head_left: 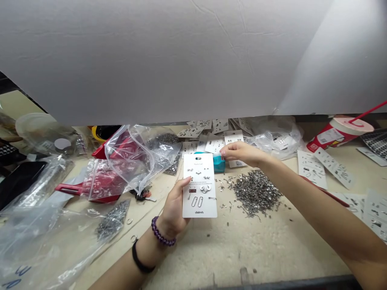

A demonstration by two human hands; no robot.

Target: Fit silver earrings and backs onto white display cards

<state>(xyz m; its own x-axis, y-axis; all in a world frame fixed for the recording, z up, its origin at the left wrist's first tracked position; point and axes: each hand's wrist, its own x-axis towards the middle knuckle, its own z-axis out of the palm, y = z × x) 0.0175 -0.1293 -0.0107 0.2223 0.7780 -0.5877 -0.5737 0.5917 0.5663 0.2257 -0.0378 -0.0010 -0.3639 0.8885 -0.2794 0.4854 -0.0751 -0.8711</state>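
My left hand (175, 203) holds a white earring card (199, 209) upright by its left edge, thumb on the front. Several small silver earrings are fixed to the card, with two paperclip-shaped ones low down. Behind the card sits a teal tape dispenser (220, 164), partly hidden by it. My right hand (240, 154) reaches to the dispenser's right end, its thumb and fingertips pinched together there. What lies between those fingertips is too small to make out. Below my right forearm spreads a pile of small metal earring pieces (256, 193).
Plastic bags (142, 157) and a red scoop (72, 188) crowd the left side. More earring cards (311, 167) lie at the right and back. A red paper cup (335, 135) with a straw leans at the far right. A large white panel (169, 60) hangs over the table.
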